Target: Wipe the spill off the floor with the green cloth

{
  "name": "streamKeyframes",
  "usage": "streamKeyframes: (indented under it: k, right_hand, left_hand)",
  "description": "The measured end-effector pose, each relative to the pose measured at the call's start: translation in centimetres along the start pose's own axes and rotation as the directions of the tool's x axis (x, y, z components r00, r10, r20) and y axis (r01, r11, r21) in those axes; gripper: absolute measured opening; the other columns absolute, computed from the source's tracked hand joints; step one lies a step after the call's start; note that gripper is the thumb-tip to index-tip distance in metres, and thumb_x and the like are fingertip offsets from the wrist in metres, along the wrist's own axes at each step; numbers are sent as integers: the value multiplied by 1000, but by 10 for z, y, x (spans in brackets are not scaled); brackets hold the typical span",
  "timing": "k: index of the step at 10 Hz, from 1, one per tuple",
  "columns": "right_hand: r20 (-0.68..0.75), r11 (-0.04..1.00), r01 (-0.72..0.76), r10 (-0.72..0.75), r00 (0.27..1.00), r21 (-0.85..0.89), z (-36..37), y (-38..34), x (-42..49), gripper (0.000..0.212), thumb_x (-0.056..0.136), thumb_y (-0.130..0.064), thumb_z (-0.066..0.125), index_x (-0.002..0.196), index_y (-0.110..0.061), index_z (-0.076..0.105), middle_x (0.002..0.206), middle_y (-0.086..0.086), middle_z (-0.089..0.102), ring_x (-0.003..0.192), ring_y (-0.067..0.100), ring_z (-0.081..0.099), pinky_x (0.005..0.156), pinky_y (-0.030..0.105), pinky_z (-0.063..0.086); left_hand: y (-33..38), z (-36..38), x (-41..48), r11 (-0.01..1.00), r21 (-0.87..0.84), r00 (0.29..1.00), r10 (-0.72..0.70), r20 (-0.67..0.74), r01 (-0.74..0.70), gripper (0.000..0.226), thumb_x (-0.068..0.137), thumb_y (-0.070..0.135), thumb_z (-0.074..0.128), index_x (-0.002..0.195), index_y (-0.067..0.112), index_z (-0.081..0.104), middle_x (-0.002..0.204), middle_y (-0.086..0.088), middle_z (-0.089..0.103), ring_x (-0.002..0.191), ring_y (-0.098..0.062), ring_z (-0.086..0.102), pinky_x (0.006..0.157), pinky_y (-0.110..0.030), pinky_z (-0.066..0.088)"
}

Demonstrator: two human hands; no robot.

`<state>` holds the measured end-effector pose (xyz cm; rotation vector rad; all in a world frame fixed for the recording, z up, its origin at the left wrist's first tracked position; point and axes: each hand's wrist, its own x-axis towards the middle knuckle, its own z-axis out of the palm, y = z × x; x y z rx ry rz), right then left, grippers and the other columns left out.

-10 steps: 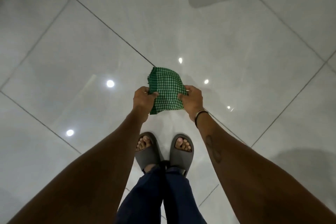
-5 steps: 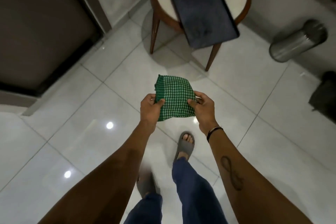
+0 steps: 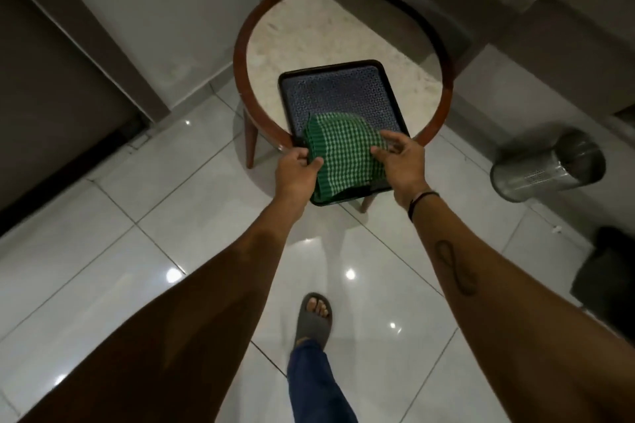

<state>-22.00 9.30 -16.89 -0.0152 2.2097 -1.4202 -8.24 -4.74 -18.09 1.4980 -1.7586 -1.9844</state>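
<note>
A folded green checked cloth [image 3: 342,151] lies over the near half of a dark patterned tray [image 3: 338,93]. The tray sits on a round table [image 3: 309,34] with a pale stone top and a brown wooden rim. My left hand [image 3: 296,172] pinches the cloth's left edge between thumb and fingers. My right hand [image 3: 400,161] is at the cloth's right edge with its fingers spread, and they touch the fabric without gripping it. I see no spill on the glossy white floor tiles [image 3: 103,251].
A perforated steel bin [image 3: 546,168] stands on the floor to the right of the table. A dark object [image 3: 608,278] sits at the right edge. A dark door [image 3: 51,86] and a wall are at the left. My sandalled foot [image 3: 314,318] is on the tiles.
The view rose from the floor to the table as I stepped forward. The cloth went from held in the air by both hands to lying on the tray. My right hand's fingers have opened.
</note>
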Motion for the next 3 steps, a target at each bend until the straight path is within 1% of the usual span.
streamKeyframes:
  k: [1, 2, 3]
  right_hand:
    - [125, 976, 9, 19, 992, -218, -2, 3, 31, 50, 99, -4, 75, 147, -6, 62, 130, 14, 70, 125, 31, 68, 114, 47, 57]
    - [136, 936, 85, -40, 990, -341, -10, -9, 25, 59, 101, -13, 75, 155, -4, 53, 147, 21, 67, 135, 38, 65, 113, 42, 54]
    - [181, 836, 262, -198, 963, -482, -6, -21, -2, 57, 106, -27, 68, 156, -7, 51, 151, 20, 64, 140, 40, 60, 115, 48, 52]
  left_hand:
    - [3, 7, 11, 980, 197, 997, -29, 68, 15, 42, 108, 11, 59, 149, 8, 62, 149, -16, 71, 138, -35, 68, 122, -48, 54]
    - [16, 0, -7, 948, 295, 989, 92, 117, -123, 53, 110, 15, 58, 162, 16, 50, 164, -11, 60, 150, -32, 58, 127, -39, 45]
    - [21, -19, -25, 835, 486, 966, 228, 120, -257, 60, 111, 26, 58, 167, 17, 39, 173, -12, 47, 160, -32, 45, 128, -44, 41]
